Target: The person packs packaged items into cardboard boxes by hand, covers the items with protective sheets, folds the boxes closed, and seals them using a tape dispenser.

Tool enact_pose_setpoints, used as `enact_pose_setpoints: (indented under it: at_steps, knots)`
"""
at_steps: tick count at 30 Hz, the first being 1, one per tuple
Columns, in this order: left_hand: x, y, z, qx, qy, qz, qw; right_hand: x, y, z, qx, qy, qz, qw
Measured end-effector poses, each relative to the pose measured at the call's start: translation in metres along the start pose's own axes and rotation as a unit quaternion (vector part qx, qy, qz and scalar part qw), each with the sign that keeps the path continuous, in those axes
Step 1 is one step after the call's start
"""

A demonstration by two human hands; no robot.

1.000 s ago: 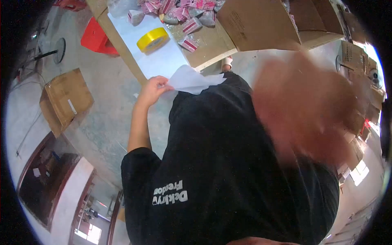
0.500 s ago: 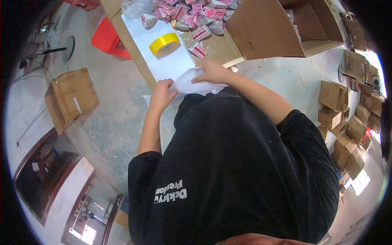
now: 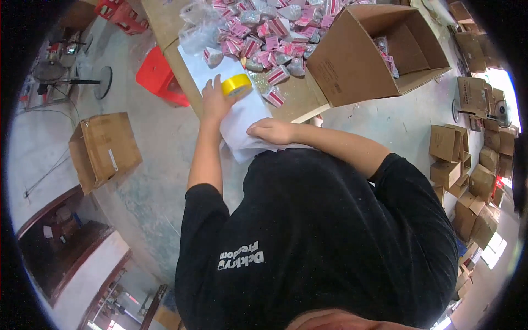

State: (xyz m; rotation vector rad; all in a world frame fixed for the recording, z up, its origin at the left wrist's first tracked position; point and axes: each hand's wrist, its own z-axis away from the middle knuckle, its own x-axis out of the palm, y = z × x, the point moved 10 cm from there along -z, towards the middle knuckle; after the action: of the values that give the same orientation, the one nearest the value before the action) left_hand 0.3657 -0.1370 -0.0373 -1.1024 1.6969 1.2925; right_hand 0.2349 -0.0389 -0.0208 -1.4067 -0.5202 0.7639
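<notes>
A yellow roll of tape (image 3: 236, 85) stands on a white sheet (image 3: 199, 65) that covers the left part of the table. My left hand (image 3: 218, 103) is beside the roll with its fingers apart, and its thumb side seems to touch the roll's lower edge. Close to my body, my right hand (image 3: 273, 132) has its fingers curled in on a thin white plastic bag (image 3: 242, 144) at the table's near edge. Part of this bag is hidden under that hand and against my black shirt. Beyond the roll lies a heap of small clear packets with pink-and-white labels (image 3: 269, 41).
An open cardboard box (image 3: 346, 60) tilts at the table's right, with some packets inside. Clear plastic bags (image 3: 198, 33) lie at the far left. A red stool (image 3: 159, 77) and another carton (image 3: 107, 148) stand on the floor to the left; several cartons (image 3: 467, 181) are stacked at right.
My left hand has let go of the white bag and moved up to the tape roll. The right hand stays on the bag, which now lies flatter. The whole view has shifted slightly.
</notes>
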Motion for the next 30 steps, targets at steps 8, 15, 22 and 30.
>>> enact_pose_setpoints:
  at_steps: [8, 15, 22, 30]
  knots:
    - [0.054, -0.016, -0.026, -0.064, -0.172, 0.065, 0.981, -0.034, -0.086, 0.021, -0.067, 0.024, 0.282, 0.957]
    - [0.034, -0.048, -0.044, -0.156, -0.100, 0.113, 0.976, -0.033, -0.161, 0.063, -0.138, -0.014, 0.263, 0.955]
    - [0.034, -0.061, -0.069, -0.161, -0.057, 0.104, 0.980, -0.048, -0.271, 0.113, -0.250, -0.079, 0.124, 0.957]
    - [0.054, -0.072, -0.079, -0.157, -0.048, 0.145, 0.976, -0.161, -0.387, 0.258, -0.482, -0.079, -0.204, 0.849]
